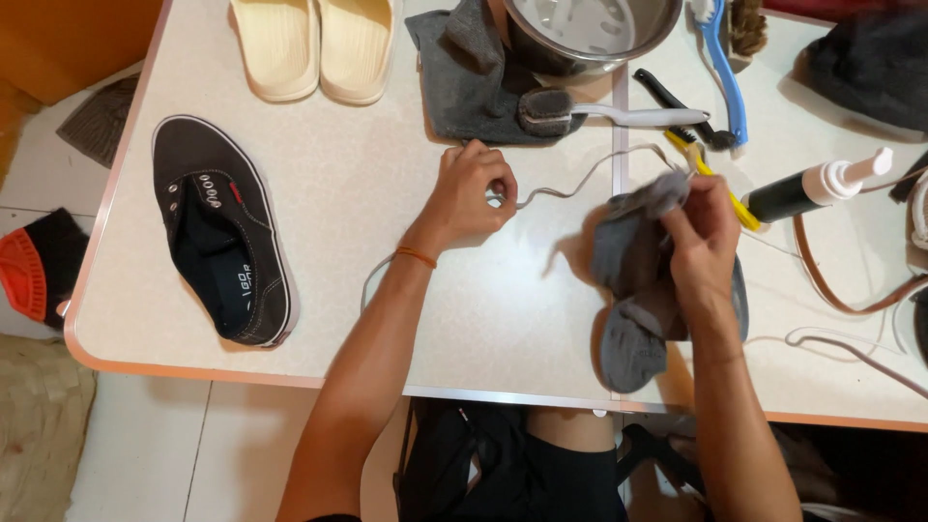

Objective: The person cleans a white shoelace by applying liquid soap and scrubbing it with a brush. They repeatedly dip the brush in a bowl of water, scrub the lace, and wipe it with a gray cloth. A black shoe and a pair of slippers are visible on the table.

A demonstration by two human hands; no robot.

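Shoelace, a long pale grey cord (570,186), runs taut across the speckled white table (338,193) between the left hand (471,193), pinched shut on it, and the right hand (701,237), closed round a crumpled grey cloth (628,290) wrapping its end. Pulling harder could slip the lace free or sweep it into the grey-bristled white-handled brush (580,113) lying just beyond.

table (387,319): pale speckled top | on it: black shoe (224,232), cream slippers (314,43), grey cloth (464,82), steel bowl (585,34), brushes (720,72)

I see grey cloth (633,290) soft, matt; shoelace (580,182) woven; black shoe (224,232) canvas, matt; bowl (590,34) shiny metal; table (348,193) smooth speckled laminate; slippers (314,43) cream matt rubber.
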